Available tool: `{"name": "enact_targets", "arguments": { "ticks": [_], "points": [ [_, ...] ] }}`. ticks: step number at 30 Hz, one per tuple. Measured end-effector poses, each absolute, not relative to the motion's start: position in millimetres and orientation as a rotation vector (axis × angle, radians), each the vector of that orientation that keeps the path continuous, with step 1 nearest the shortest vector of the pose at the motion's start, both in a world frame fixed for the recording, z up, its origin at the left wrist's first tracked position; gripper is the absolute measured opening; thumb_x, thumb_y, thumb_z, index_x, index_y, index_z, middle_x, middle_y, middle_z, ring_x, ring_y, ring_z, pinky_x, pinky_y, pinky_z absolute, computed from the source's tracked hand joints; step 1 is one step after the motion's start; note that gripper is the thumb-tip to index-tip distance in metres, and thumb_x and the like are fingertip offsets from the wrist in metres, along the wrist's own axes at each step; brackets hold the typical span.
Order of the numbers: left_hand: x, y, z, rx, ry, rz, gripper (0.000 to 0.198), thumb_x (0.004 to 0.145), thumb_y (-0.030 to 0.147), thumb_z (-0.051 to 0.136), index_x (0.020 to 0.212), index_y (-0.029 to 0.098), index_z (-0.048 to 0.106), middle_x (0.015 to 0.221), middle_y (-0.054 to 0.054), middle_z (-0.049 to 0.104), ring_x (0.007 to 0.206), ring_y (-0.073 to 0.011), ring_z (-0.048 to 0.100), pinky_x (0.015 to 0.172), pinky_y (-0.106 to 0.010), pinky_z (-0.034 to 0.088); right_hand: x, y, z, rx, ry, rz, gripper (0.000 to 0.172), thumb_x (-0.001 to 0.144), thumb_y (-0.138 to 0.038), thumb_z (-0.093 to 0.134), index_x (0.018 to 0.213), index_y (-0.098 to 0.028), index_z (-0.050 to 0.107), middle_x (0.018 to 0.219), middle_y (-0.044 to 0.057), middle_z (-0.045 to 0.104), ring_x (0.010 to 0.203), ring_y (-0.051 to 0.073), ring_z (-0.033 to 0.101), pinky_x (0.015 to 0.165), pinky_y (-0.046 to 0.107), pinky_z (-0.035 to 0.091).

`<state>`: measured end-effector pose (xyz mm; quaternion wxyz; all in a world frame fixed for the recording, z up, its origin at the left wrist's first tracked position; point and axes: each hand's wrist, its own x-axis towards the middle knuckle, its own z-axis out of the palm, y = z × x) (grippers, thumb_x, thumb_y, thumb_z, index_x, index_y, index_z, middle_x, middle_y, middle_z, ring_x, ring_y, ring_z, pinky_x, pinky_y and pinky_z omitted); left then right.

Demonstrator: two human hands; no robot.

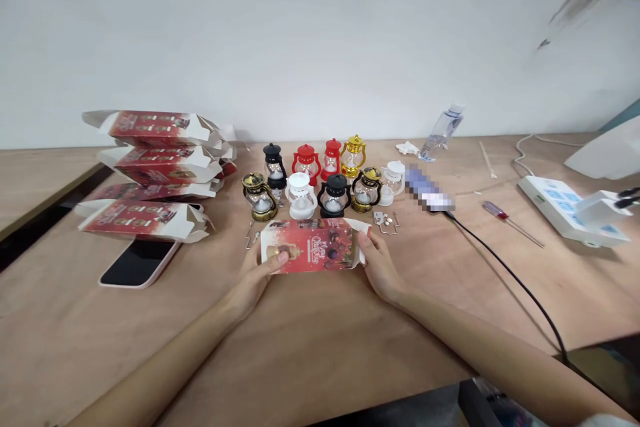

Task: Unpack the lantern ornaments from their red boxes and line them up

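Between my two hands is a red printed cardboard box (pixel 320 250), held lengthwise above the wooden table. My left hand (pixel 260 273) grips its left end, thumb across the front face. At the right end, my right hand (pixel 377 263) holds the box near its white end flaps. Just behind the box stand several small lanterns, among them a white lantern (pixel 301 197), a black lantern (pixel 334 197), a red lantern (pixel 306 163) and a gold lantern (pixel 353 157). Small metal parts (pixel 386 221) lie to the right of the box.
On the left, several opened red boxes (pixel 145 217) are piled beside a phone (pixel 137 263). Rightward lie a bottle (pixel 443 133), a screwdriver (pixel 513 221), a power strip (pixel 570 210) and a black cable (pixel 510 270) crossing the table. A wall rises behind.
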<state>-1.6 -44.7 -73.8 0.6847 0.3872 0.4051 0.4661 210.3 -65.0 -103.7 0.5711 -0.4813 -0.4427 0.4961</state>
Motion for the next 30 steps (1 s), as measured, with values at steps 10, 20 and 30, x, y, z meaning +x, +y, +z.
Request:
{"name": "enact_targets", "arguments": {
  "ticks": [10,20,30],
  "points": [
    [-7,-32,-74,0.733,0.833,1.078,0.04,0.057,0.042,0.081,0.086,0.017,0.067,0.082,-0.003,0.071,0.085,-0.0237,0.067,0.077,-0.033,0.059,213,-76,-81,-1.111,-1.069,0.858,0.024,0.086,-0.043,0.051,0.102,-0.027,0.06,0.097,0.002,0.06,0.071,0.014,0.061,0.064,0.03,0.051],
    [-4,-34,-72,0.745,0.85,1.122,0.042,0.059,0.037,0.08,0.092,0.017,0.065,0.095,-0.005,0.071,0.1,-0.027,0.064,0.091,-0.037,0.053,213,-73,-80,-1.262,-1.294,0.856,0.034,0.08,-0.047,0.057,0.06,-0.02,0.058,0.068,0.0,0.056,0.084,0.018,0.052,0.082,0.033,0.042],
    [-9,-39,-75,0.989,0.824,0.972,0.076,0.052,0.02,0.084,0.12,0.024,0.05,0.108,-0.006,0.068,0.101,-0.0287,0.064,0.088,-0.039,0.051,211,-64,-84,-1.178,-1.057,1.086,0.03,0.059,-0.05,0.073,0.057,-0.02,0.068,0.064,0.001,0.06,0.071,0.017,0.052,0.065,0.029,0.042]
  ]
}}
